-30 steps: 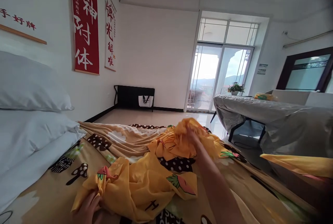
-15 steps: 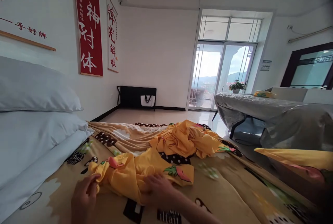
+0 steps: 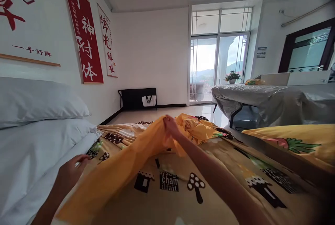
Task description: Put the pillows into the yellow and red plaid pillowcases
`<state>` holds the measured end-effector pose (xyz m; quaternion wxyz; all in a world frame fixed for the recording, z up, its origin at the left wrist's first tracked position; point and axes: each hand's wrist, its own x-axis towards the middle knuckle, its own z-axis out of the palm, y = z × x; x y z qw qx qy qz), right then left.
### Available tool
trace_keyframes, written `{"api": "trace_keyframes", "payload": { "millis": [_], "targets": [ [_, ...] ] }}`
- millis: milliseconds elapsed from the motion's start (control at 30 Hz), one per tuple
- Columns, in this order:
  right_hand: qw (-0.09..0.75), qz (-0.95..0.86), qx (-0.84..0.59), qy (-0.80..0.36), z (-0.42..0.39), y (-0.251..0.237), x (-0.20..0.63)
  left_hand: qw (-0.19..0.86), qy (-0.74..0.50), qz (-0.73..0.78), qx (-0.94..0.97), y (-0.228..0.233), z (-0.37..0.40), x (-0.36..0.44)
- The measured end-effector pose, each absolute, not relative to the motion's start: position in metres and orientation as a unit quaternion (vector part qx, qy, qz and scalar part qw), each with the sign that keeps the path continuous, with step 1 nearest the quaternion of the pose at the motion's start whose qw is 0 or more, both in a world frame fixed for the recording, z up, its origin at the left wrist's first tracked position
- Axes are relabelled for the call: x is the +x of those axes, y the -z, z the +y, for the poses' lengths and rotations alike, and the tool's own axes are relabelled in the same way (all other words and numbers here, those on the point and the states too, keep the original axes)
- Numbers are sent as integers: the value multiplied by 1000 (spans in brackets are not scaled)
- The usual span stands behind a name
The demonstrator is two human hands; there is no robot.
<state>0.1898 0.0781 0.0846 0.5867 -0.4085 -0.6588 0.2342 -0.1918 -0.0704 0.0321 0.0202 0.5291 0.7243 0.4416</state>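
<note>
My right hand (image 3: 171, 127) is raised over the bed, its fingers closed on a bunched edge of a yellow cloth (image 3: 131, 162). From this grip the cloth stretches in a blurred sweep down to the lower left. My left hand (image 3: 72, 172) is beside the cloth near the white pillows, fingers curled with the tips close together; whether something is pinched there is hidden. Below both hands lies a tan patterned blanket (image 3: 209, 158) with mushroom and lettering prints. A second crumpled yellow cloth (image 3: 201, 127) rests just beyond my right hand.
White pillows (image 3: 42, 103) are stacked at the left. At the right edge lies more yellow fabric with a fruit print (image 3: 295, 143). Farther back stand a plastic-covered table (image 3: 246, 96), a black folded frame (image 3: 133, 97) with a white bag (image 3: 148, 101), and a glass door (image 3: 218, 68).
My right hand has lifted an edge of the yellow cloth up and away, drawing it off the blanket into a stretched sweep. My left hand has shifted left. The view has turned slightly right.
</note>
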Motion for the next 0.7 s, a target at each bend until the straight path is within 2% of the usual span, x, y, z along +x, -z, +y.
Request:
{"api": "trace_keyframes", "payload": {
  "millis": [67, 133, 200, 300, 400, 533, 600, 700],
  "targets": [
    [589, -679, -383, -214, 65, -123, 195, 27, -453, 653, 607, -54, -61, -155],
    [561, -721, -357, -195, 45, -155, 195, 86, -473, 554, 680, -78, -51, -109],
    [502, -787, -327, -145, 21, -178, 192, 146, -513, 421, 734, -102, -40, -62],
    [397, -870, -291, -11, -14, -201, 193, 273, -497, 269, 778, -132, -27, -8],
    [302, -895, -310, 106, -39, -215, 208, 359, -448, 267, 774, -152, -24, 20],
    [162, -896, -356, 210, -52, -221, 239, 369, -448, 308, 754, -172, -36, 33],
    [142, -874, -393, 247, -52, -218, 248, 344, -470, 277, 764, -183, -43, 38],
    [175, -821, -457, 295, -47, -214, 256, 310, -480, 259, 779, -198, -50, 42]
  ]
}}
